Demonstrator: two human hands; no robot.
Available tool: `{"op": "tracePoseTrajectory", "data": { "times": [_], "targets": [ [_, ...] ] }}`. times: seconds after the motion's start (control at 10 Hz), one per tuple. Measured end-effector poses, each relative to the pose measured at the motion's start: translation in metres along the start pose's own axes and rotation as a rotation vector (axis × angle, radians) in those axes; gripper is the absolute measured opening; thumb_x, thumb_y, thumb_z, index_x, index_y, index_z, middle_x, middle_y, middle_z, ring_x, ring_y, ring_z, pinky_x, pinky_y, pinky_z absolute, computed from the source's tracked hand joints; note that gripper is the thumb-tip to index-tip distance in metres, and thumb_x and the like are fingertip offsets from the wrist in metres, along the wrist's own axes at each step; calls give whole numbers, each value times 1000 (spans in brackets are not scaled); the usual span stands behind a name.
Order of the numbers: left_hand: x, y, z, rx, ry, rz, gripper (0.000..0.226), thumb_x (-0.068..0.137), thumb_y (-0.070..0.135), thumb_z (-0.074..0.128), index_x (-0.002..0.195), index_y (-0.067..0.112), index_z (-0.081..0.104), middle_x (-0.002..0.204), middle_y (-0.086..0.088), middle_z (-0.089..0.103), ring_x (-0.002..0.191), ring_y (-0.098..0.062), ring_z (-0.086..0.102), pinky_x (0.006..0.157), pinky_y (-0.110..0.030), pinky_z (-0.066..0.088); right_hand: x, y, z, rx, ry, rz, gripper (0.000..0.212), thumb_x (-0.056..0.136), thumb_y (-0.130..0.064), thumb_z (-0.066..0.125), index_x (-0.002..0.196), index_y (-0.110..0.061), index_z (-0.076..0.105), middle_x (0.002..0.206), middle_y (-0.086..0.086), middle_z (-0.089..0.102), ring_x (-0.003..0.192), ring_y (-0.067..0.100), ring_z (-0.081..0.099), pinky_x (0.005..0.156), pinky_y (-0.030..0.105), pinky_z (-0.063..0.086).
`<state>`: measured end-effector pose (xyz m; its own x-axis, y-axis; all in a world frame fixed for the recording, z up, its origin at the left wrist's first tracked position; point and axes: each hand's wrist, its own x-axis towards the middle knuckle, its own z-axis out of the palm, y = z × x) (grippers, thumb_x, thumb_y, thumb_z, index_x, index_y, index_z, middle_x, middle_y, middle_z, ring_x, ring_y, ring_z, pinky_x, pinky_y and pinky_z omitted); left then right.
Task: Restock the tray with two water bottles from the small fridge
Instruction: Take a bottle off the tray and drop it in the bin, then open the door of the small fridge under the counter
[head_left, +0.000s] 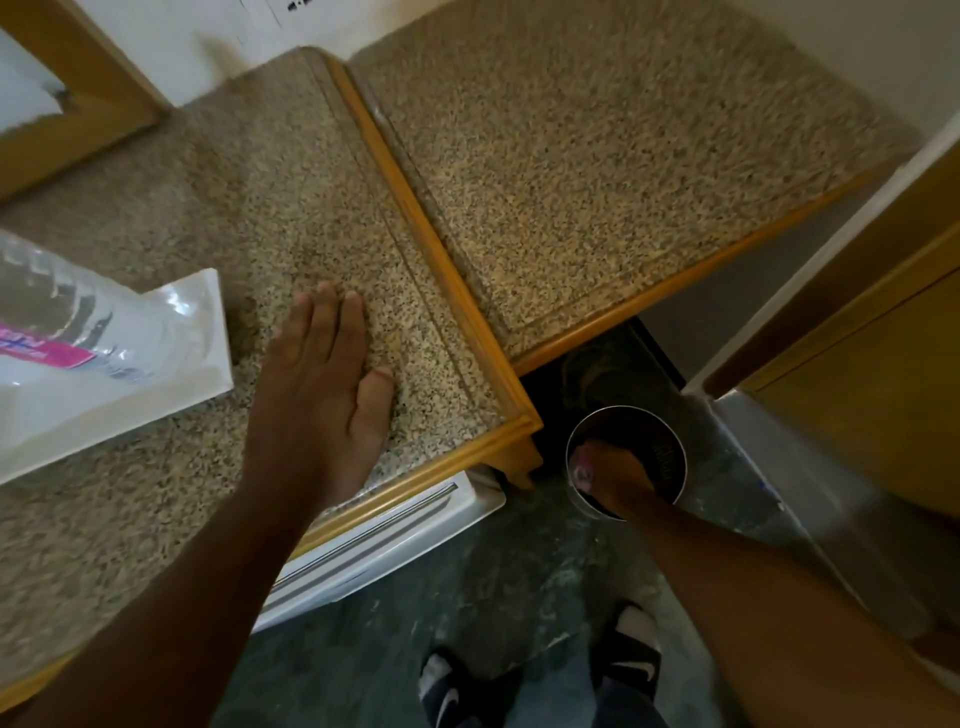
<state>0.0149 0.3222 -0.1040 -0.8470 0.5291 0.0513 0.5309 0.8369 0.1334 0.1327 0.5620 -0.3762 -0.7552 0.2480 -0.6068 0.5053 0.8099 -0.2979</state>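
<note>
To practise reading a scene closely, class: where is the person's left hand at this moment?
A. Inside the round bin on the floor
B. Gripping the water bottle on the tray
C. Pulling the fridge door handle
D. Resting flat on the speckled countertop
D: the left hand lies palm down, fingers spread, on the countertop, apart from the tray and the bottle on it.

My small home kitchenette, speckled stone counter (291, 208) edged in wood, white small fridge (384, 540) under it, worn dark floor (415, 623) at my sandals (631, 654).
</note>
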Motion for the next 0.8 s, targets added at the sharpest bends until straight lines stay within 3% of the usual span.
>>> {"op": "tracePoseTrajectory", "data": {
  "times": [0.2,0.5,0.6,0.7,0.8],
  "targets": [
    [-2,0,-3,-26,-13,6,67,91,39,24,148,5,24,158,-22,24,147,-37,15,118,-56,19,-24,-19,10,166,106,67,27,91,-10,49,117,-7,56,116,21,61,105,38,59,87,41,48],
    [-22,11,-12,-29,-14,-59,59,97,36,26,146,3,26,156,-21,29,146,-34,20,119,-50,18,-127,-123,23,158,138,-202,33,88,-11,51,121,-13,58,119,15,63,107,34,60,88,39,49],
    [-88,-7,11,-68,117,51,57,97,34,30,145,4,29,153,-20,35,145,-34,24,119,-49,22,-159,-177,54,218,194,-318,29,93,-14,50,120,-6,59,115,19,63,105,36,59,88,42,46],
    [-155,-39,42,17,164,190,59,96,28,35,148,3,22,157,-20,27,148,-34,15,121,-51,15,-169,-204,78,235,231,-312,24,96,-15,49,111,-3,61,110,21,65,102,36,60,88,41,44],
    [-255,-112,93,152,-50,197,64,88,24,49,145,2,32,154,-22,33,147,-37,13,122,-51,13,-178,-234,124,194,226,-367,30,96,-15,50,122,-4,58,126,19,61,116,32,55,103,38,39]
  ]
}}
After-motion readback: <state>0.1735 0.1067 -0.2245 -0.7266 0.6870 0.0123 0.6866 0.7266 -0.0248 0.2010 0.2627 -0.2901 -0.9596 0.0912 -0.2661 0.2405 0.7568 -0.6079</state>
